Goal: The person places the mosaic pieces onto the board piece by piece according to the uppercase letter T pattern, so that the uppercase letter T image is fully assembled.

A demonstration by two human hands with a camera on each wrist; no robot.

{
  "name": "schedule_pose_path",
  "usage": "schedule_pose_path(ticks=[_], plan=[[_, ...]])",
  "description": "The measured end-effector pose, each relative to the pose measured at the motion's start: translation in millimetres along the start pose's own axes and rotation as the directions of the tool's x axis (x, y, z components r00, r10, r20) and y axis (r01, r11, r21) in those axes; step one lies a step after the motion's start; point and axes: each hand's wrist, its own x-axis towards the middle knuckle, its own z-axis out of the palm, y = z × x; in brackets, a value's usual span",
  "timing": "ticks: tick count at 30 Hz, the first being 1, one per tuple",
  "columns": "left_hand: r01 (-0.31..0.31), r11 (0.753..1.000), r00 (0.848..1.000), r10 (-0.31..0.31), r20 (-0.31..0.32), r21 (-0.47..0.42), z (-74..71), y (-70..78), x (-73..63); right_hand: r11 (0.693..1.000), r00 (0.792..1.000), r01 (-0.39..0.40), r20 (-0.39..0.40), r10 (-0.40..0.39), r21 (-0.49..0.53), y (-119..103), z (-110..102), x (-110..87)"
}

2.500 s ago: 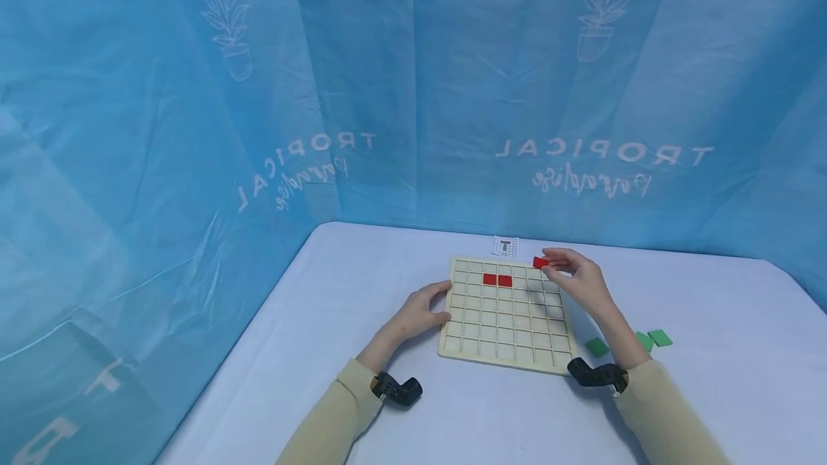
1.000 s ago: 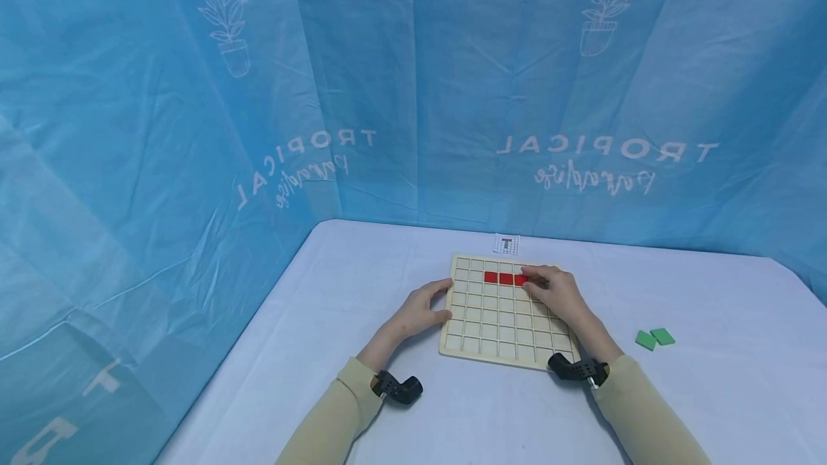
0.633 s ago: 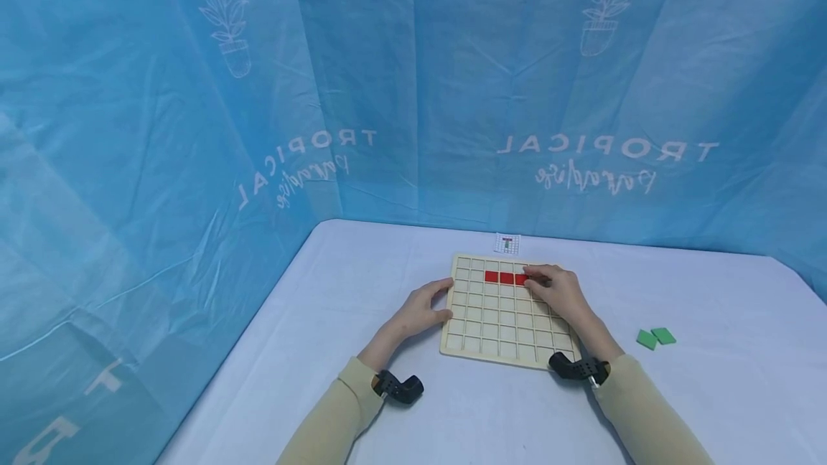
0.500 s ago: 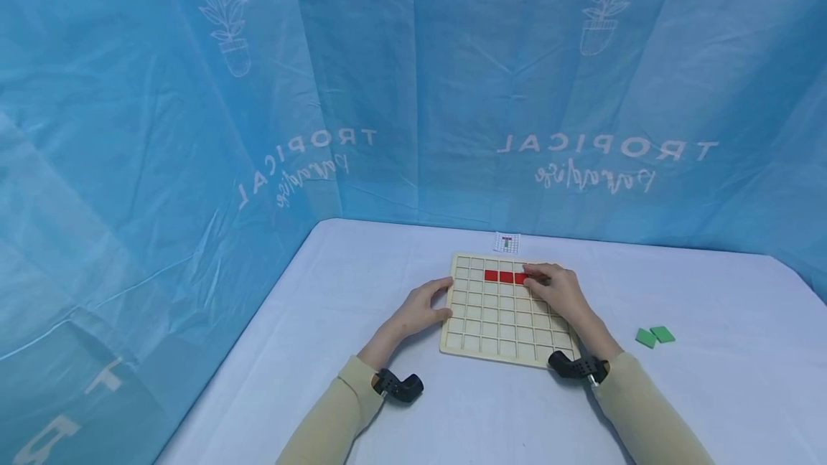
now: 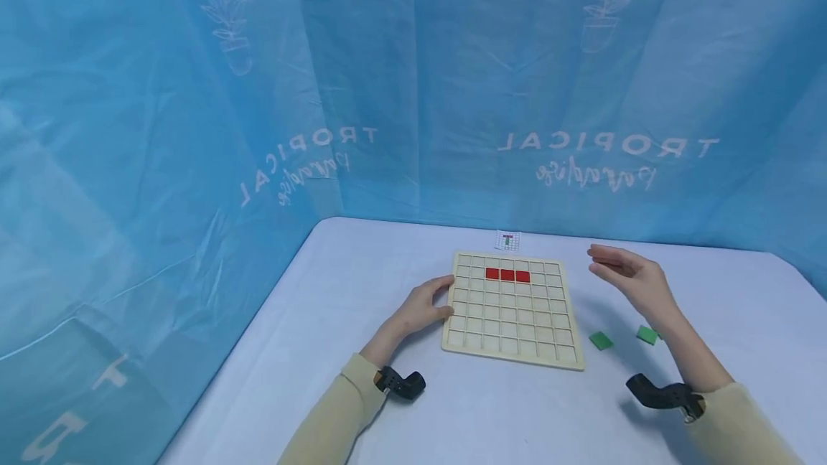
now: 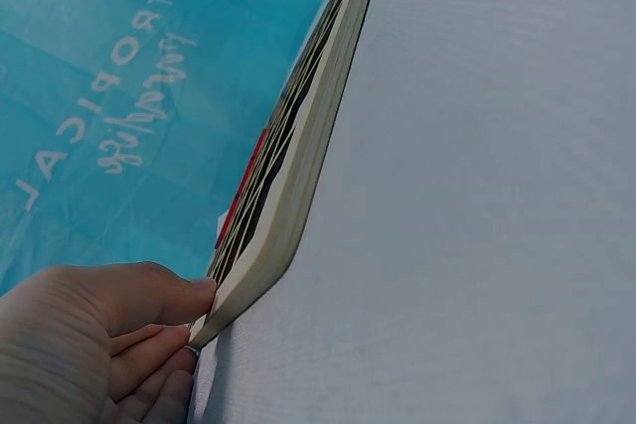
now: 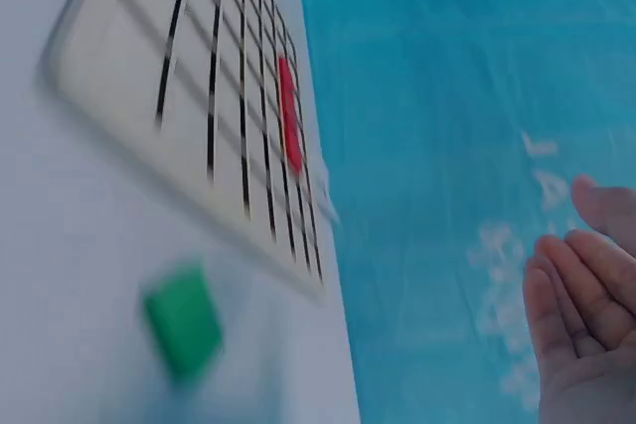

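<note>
A pale wooden grid board [image 5: 513, 318] lies flat on the table, with a row of 3 red square tiles [image 5: 507, 275] set in its cells near the far side. My left hand [image 5: 416, 311] holds the board's left edge with thumb and fingertips. In the left wrist view, the thumb [image 6: 169, 295] meets that edge near a corner. Raised off the table to the right of the board, my right hand [image 5: 636, 282] has loosely bent fingers and nothing in them. Below it lies a green tile [image 5: 601, 340], blurred in the right wrist view.
Another green tile [image 5: 647, 334] lies by the right forearm, which partly hides one more. A small card [image 5: 508, 240] printed with a red and green T on a grid rests behind the board. Blue curtains [image 5: 452, 92] enclose the white table [image 5: 362, 264] at the back and left.
My right hand set the third red tile in the row, rested there, then let go and moved up and right. The left hand stays on the board's edge.
</note>
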Motion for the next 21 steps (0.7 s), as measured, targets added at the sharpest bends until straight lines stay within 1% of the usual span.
schedule_pose_path(ticks=[2, 4, 6, 9, 12, 14, 17, 21], plan=[[0.005, 1.0, 1.0, -0.005, 0.001, -0.001, -0.1, -0.1, -0.3, 1.0, 1.0, -0.011, -0.023, 0.011, -0.027, 3, -16, -13.6], [0.004, 1.0, 1.0, -0.004, 0.001, -0.003, 0.5, -0.8, 0.3, 0.998, 0.999, -0.02, -0.029, 0.018, -0.053, 11, -31, -27.4], [-0.001, 1.0, 1.0, 0.001, 0.002, -0.006, 1.5, -0.9, 0.6, 0.996, 0.999, -0.04, -0.034, 0.038, -0.075, 23, -45, -41.6], [-0.002, 1.0, 1.0, 0.002, 0.004, -0.009, 0.7, -0.3, 0.9, 0.992, 0.996, -0.092, -0.019, 0.091, -0.083, 44, -58, -59.5], [0.004, 1.0, 1.0, -0.004, 0.008, -0.002, 0.9, -1.1, 0.2, 0.988, 0.99, -0.139, -0.006, 0.139, -0.074, 62, -63, -74.0], [0.008, 1.0, 1.0, -0.008, 0.006, 0.001, 0.7, -1.5, -0.2, 0.986, 0.989, -0.151, -0.006, 0.151, -0.067, 71, -63, -79.9], [0.004, 1.0, 1.0, -0.004, -0.003, -0.001, 0.7, -2.0, 0.4, 0.987, 0.99, -0.14, -0.023, 0.139, -0.073, 83, -62, -84.8], [0.008, 1.0, 1.0, -0.008, -0.002, -0.012, 1.5, -2.1, 1.3, 0.987, 0.994, -0.11, -0.023, 0.108, -0.12, 96, -59, -89.7]])
